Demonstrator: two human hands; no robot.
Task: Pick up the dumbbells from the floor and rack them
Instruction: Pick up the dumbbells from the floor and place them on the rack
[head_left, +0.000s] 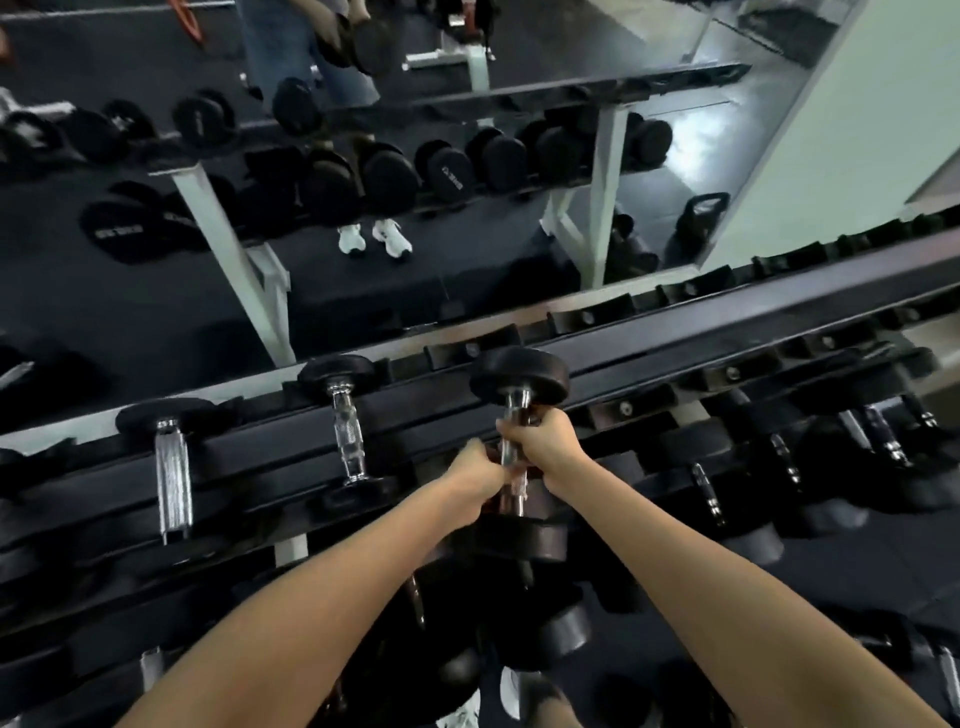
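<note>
Both forearms reach up from the bottom of the view and meet at one dumbbell (517, 447). On the left hand (475, 475) the fingers (492, 470) are curled tight around the lower part of the chrome handle; on the right hand (548, 441) the fingers (511, 428) are wrapped shut around the upper part, just under the far head. Neither hand holds anything else.

That dumbbell lies along the line of sight, its far head over the back rail of the rack (675, 353) and its near head down at the front rail. Whether the heads already bear on the rails or hang just above them cannot be told from here.

To its left, two racked dumbbells (347, 431) sit across the same tier in the same direction, with an open slot on the right side. Lower tiers hold more pairs. Behind the rack a mirror (467, 208) reflects the racks and a pair of white shoes.

My read is that the step in hand is the placing itself: the weight is at its slot, and lifting is done. The next move calls for lowering both heads evenly onto the rails, keeping the handle square to them, then loosening both grips and drawing the fingers clear of the neighbouring heads
</note>
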